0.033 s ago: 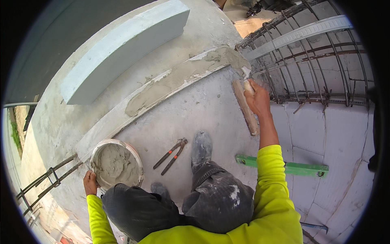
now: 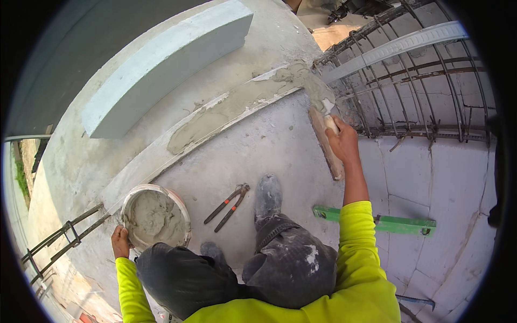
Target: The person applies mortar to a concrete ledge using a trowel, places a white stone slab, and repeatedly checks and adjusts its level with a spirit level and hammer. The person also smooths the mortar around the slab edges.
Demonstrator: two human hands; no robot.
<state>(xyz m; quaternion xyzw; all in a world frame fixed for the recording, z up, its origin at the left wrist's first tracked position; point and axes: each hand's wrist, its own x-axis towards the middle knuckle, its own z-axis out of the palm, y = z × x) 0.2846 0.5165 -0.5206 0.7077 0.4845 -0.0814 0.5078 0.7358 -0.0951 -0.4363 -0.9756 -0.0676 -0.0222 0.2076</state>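
A: Right hand [image 2: 343, 141]?
B: Closed round the pale handle of one small trowel [image 2: 331, 124]; blade low against grey mortar, by the upper end of a wooden strip [image 2: 326, 148].

A: Left hand [image 2: 120, 241]?
B: Fingers curled at the near left edge of one round bucket [image 2: 187, 222] – whether on rim or handle, cannot tell. Contents: wet mortar [image 2: 155, 218], surface lumpy.

A: Where does the spread mortar [image 2: 215, 117] lie?
B: In an uneven band along a pale ledge [image 2: 142, 162], slanting from the bucket's side up to the trowel's corner. Lower stretch of ledge bare.

A: Loose tools?
B: Two. One pair of pincers [image 2: 231, 209], dark handles with orange bands, lying on the floor between bucket and boot [image 2: 268, 196]. One green level [image 2: 406, 225], lying partly under the right forearm as seen from above.

A: Larger pieces?
B: One long pale-blue block [image 2: 172, 70], beyond the ledge and apart from it. One cage of rusty steel bars [image 2: 431, 130], upper right – a pale ribbed metal strip [image 2: 401, 48] runs across it
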